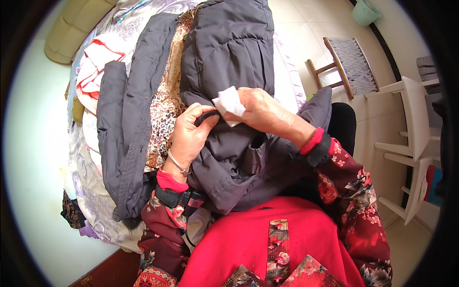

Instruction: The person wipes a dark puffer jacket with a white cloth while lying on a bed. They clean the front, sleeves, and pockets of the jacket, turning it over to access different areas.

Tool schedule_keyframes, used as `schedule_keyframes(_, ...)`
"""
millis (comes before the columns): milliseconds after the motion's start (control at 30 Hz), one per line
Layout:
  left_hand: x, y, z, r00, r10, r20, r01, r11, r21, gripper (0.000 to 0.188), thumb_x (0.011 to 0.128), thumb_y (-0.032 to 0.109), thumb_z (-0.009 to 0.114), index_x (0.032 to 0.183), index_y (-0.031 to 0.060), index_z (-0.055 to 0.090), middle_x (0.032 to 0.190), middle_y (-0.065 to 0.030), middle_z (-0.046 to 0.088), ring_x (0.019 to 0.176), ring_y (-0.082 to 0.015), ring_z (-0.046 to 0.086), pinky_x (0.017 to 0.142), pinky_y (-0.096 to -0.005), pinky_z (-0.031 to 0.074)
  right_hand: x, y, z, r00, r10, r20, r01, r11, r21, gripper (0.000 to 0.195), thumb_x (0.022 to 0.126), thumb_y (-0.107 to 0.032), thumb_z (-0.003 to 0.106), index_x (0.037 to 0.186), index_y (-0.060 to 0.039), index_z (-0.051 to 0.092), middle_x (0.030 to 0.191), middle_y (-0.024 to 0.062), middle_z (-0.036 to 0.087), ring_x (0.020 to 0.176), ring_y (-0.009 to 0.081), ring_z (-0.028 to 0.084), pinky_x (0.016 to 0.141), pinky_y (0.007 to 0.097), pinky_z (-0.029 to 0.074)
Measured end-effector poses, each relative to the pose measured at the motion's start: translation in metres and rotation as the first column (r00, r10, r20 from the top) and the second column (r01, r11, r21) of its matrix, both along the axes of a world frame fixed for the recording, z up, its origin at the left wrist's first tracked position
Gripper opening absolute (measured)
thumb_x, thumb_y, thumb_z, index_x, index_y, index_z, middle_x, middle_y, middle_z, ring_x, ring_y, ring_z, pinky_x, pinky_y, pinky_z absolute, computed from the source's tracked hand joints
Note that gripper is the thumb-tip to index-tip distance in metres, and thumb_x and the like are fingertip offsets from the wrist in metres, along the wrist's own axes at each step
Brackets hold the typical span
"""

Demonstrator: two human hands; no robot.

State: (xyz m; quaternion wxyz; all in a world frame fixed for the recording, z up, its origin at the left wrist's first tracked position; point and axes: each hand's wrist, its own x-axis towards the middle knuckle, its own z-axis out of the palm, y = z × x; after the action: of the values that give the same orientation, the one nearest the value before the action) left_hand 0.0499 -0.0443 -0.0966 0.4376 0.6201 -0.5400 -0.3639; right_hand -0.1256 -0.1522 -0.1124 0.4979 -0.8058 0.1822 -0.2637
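Note:
A dark grey padded jacket lies spread over the bed in front of me, its leopard-print lining showing along the opening. Between the thumb and fingers of my left hand a fold of the grey fabric is pinched. My right hand grips a crumpled white cloth or tissue against the jacket, just right of my left fingertips. The fabric under the white piece is hidden. One grey sleeve lies folded at the left, and the lower part of the jacket bunches against my lap.
Patterned bedding covers the bed, with a white and coral-red garment left of the jacket. On the tiled floor at right stand a woven-seat wooden stool, white chairs and a pale green bin. A beige cushioned piece is at upper left.

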Motion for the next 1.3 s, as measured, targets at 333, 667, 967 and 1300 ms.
schedule_keyframes(333,-0.004,0.003,0.001,0.998,0.013,0.064,-0.011,0.999,-0.041,0.009,0.086,-0.001,0.061,0.094,-0.0034,0.061,0.081,-0.0071,0.060,0.075,-0.0152,0.057,0.070,-0.0274,0.046,0.010,0.005,-0.010,0.990,-0.092,0.109,0.122,0.943,-0.309,0.023,0.075,-0.009,0.069,0.093,-0.0011,0.057,0.079,0.0164,0.063,0.081,0.0358,0.063,0.068,0.0428,0.051)
schedule_keyframes(667,0.000,0.003,-0.009,0.992,0.038,0.119,-0.027,0.995,-0.095,0.012,0.087,0.004,0.060,0.095,-0.0040,0.061,0.082,-0.0096,0.061,0.074,-0.0185,0.058,0.069,-0.0289,0.046,0.031,-0.002,-0.009,0.968,-0.161,-0.190,0.116,0.967,-0.228,0.023,0.086,-0.023,0.066,0.090,-0.0011,0.064,0.072,0.0140,0.066,0.061,0.0310,0.064,0.061,0.0376,0.051)
schedule_keyframes(967,0.000,0.004,-0.005,0.999,-0.021,-0.026,0.023,0.997,0.077,0.011,0.091,0.005,0.059,0.100,-0.0009,0.062,0.089,0.0025,0.059,0.083,-0.0047,0.052,0.076,-0.0203,0.043,-0.018,-0.002,-0.008,0.997,-0.064,-0.031,0.062,0.997,-0.039,0.010,0.082,-0.011,0.062,0.086,-0.0021,0.064,0.065,0.0143,0.060,0.068,0.0311,0.064,0.063,0.0377,0.049)
schedule_keyframes(1300,-0.001,0.006,0.001,0.936,0.133,-0.326,-0.066,0.976,0.210,0.013,0.088,0.008,0.067,0.098,0.0002,0.065,0.085,0.0042,0.062,0.078,-0.0029,0.054,0.072,-0.0186,0.044,-0.025,-0.011,-0.004,0.995,0.011,-0.101,0.035,0.899,0.437,0.021,0.086,-0.015,0.070,0.101,-0.0020,0.067,0.079,0.0022,0.066,0.078,0.0080,0.059,0.070,0.0281,0.049)
